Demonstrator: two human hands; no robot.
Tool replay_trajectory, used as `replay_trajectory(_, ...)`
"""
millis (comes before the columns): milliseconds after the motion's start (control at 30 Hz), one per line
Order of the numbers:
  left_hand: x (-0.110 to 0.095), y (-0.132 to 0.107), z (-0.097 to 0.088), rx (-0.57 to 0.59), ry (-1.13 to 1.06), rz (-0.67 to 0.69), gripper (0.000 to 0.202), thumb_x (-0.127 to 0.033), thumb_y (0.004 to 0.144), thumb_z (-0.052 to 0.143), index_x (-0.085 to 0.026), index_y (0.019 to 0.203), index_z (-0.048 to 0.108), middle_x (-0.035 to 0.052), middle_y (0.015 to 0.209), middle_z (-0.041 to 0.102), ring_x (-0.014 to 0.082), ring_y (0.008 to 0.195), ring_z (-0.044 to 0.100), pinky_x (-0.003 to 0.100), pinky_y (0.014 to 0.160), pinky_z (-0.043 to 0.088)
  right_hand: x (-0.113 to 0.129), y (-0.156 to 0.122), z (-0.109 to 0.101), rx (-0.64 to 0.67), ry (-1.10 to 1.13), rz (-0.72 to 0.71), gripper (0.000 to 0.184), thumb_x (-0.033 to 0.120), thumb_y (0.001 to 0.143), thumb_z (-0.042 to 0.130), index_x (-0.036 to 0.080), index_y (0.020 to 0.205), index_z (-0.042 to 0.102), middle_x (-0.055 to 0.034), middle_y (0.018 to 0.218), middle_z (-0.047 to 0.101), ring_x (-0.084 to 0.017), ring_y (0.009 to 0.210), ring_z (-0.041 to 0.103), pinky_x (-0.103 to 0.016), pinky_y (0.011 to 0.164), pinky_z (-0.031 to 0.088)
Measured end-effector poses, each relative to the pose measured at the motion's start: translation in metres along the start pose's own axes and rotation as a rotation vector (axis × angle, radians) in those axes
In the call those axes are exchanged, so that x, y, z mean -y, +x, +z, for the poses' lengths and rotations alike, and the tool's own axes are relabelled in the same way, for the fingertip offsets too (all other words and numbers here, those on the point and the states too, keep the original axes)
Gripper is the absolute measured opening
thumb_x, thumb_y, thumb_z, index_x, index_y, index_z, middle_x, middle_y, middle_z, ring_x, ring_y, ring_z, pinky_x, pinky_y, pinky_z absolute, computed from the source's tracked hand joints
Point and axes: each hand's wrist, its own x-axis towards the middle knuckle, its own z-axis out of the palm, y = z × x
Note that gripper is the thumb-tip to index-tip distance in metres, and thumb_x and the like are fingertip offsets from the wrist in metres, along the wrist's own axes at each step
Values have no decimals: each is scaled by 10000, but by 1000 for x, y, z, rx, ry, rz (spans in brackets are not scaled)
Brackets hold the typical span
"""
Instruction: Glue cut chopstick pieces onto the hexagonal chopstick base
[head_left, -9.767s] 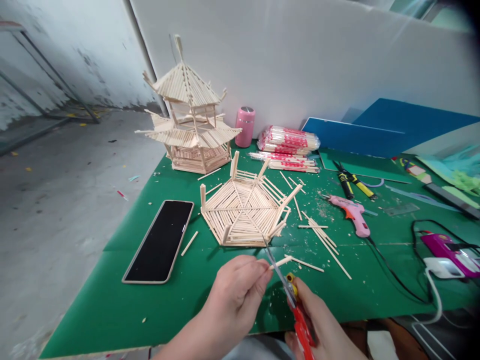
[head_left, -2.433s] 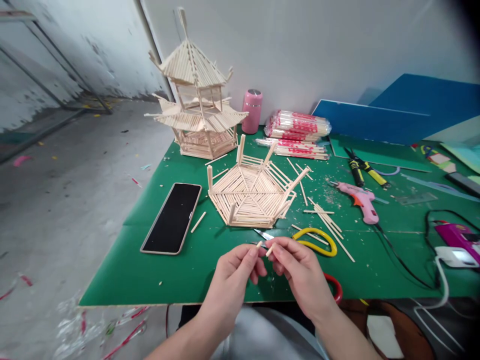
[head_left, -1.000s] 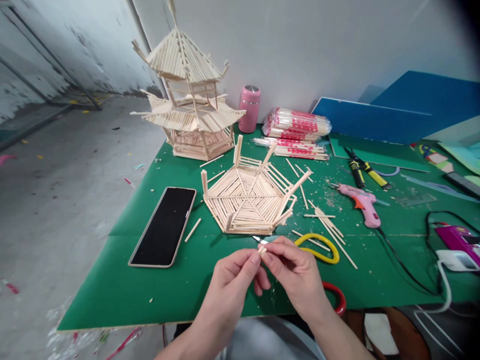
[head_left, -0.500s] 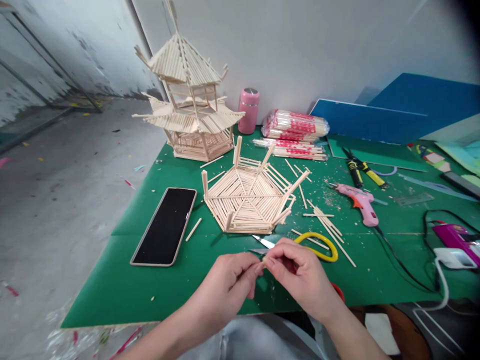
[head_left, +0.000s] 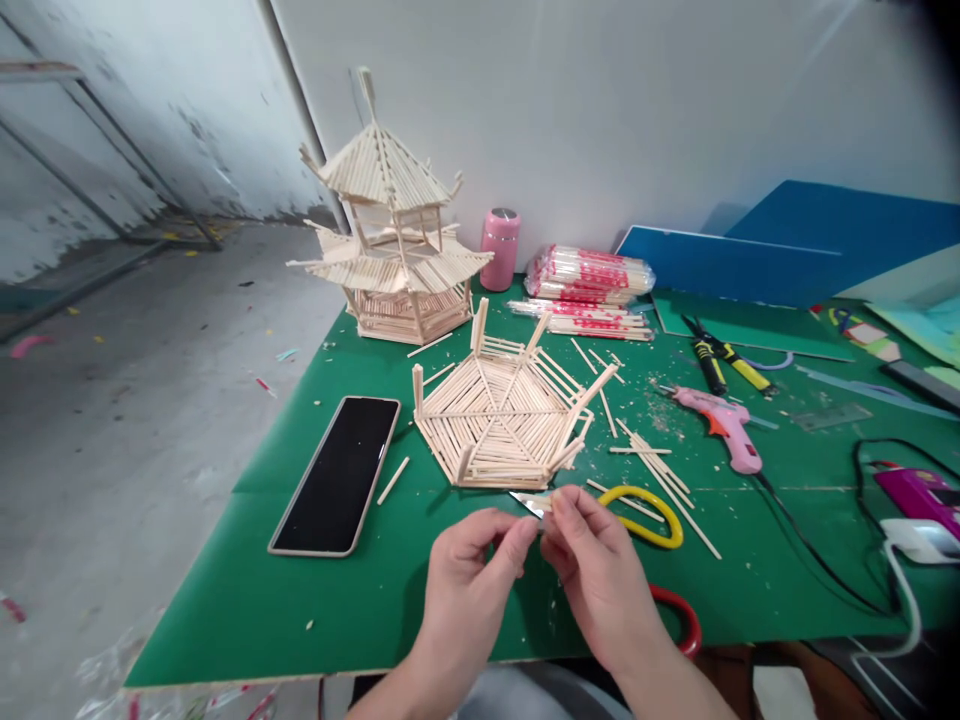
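one short wooden piece (head_left: 535, 502) pokes from the right hand's (head_left: 596, 570) pinch above a scissor blade, its other end hidden; whether the left hand's (head_left: 472, 575) nearly closed fingertips hold anything, i cannot tell. one pair of scissors (head_left: 678, 527) is partly covered. just beyond sits one hexagonal stick base (head_left: 491, 420).

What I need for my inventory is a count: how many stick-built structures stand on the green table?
2. The roofed tower stands at the back left, beside the pink container; the roofless base sits nearer, to the tower's right. None seems hidden.
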Motion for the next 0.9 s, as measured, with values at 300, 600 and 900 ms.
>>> replay_trajectory(300, 11, -6, 16, -75, -17, 195, 117, -186, 780, 550, -197, 865, 631, 36, 851, 542, 153, 794, 544, 228, 696, 457, -8, -11, 15, -13, 340, 167, 185, 331, 643, 712, 187, 721, 626, 6, 702, 635, -100, 609, 553, -192, 529, 415)
replay_trajectory(600, 24, -8, 19, -181, -87, 233, 105, -171, 787, 543, -190, 763, 644, 18, 822, 517, 124, 742, 529, 194, 624, 456, -22, -13, 24, -39, 379, 121, 156, 308, 657, 705, 187, 703, 618, 34, 592, 581, -80, 517, 491, -185, 480, 388)
replay_trajectory(900, 14, -14, 22, -182, -136, 203, 151, -199, 821, 514, -196, 776, 658, 4, 769, 507, 111, 735, 502, 195, 669, 418, -27, -22, 25, 42, 268, -7, 124, 306, 784, 590, 202, 717, 596, 30, 697, 584, -78, 620, 494, -190, 570, 388)
